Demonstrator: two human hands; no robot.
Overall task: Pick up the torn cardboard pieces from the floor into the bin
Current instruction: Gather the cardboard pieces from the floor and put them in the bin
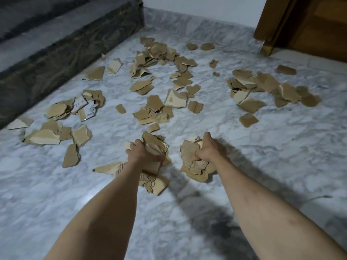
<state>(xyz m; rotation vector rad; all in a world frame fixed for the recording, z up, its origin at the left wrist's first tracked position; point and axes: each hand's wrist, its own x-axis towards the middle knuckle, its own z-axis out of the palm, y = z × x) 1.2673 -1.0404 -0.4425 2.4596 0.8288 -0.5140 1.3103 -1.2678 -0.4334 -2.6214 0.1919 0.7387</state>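
Both fists full — our left hand (144, 154) and right hand (210, 149) clench torn cardboard pieces (193, 164), more scraps (155, 107) lying ahead — no bin visible.

Cardboard pieces (154, 105) tan, some cream-faced — floor (244, 147) grey-white marble, veined — door (319, 25) brown.

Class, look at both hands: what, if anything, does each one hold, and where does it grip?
The left hand grips a bundle of torn cardboard pieces around its middle. The right hand grips a second bundle from its right side.
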